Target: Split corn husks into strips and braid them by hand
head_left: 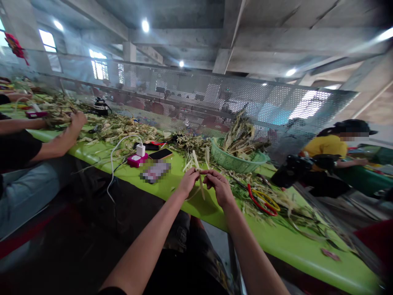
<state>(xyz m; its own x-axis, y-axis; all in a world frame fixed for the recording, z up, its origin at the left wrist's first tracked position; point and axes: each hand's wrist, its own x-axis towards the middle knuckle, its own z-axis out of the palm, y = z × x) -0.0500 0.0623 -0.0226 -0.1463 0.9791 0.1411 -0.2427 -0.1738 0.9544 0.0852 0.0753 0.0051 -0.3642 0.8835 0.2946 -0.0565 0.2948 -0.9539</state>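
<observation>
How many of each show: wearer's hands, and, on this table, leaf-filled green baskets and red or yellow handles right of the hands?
Left hand and right hand: 2
Green basket: 1
Red handle: 1
Yellow handle: 1
Total: 5

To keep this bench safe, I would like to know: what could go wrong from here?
The left hand pinches thin pale strips by the fingertips, with the right hand close beside; the strips may slip or split. The white cable hangs over the edge of the green table; a knee might catch it and drag the charger. Dried leaves rise above the rim of the basket and could spill.
</observation>
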